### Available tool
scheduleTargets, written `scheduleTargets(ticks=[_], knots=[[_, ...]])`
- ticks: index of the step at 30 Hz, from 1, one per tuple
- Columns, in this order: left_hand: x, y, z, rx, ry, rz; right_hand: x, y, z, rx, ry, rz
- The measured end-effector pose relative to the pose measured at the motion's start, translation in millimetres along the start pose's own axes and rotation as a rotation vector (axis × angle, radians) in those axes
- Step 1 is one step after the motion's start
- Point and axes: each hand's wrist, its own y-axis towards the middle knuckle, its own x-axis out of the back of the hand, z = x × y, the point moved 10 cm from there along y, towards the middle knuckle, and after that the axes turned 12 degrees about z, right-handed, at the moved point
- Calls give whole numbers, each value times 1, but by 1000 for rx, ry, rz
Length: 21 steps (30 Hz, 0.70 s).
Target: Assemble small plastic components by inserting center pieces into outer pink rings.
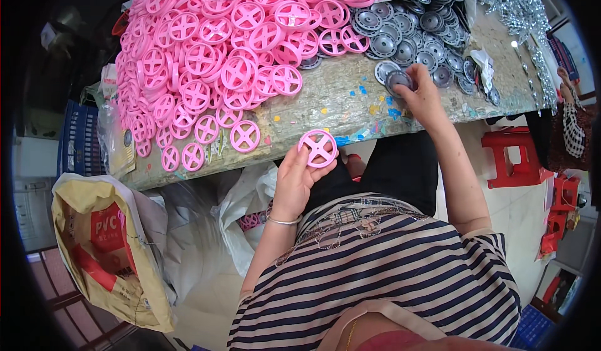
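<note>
My left hand [296, 179] holds a pink plastic ring with a cross of spokes [318, 148] just off the table's near edge, fingers closed round its lower left side. Farther right, my right hand [424, 94] grips a dark grey plastic disc [399, 82] between thumb and fingers, above the tabletop. That disc overlaps a lighter grey disc [384, 71] lying beside it. A big heap of pink spoked rings [216, 32] covers the left and middle of the table. The heap of grey discs [432, 22] spreads at the back right, partly on a white sack.
The worn table [300, 116] carries paint flecks. Silver tinsel [516, 7] hangs over its right end. An open yellow sack [113, 251] stands at the lower left. Red stools [513, 157] stand at right, near another person's arm [568, 88].
</note>
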Motion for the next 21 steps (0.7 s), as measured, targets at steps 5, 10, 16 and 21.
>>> scheduleTargets(ticks=[5,10,16,21], knots=[[7,6,4,-13,77,-79,-77,-36,99,-68,428,452],[-8,8,-7,-93,159,-52,-111,-54,126,349,143,396],[-6,1,-13,-104,265,-47,-129,-53,104,-30,377,632],[-2,0,-10,-107,291,-20,-129,-60,108,-43,469,622]])
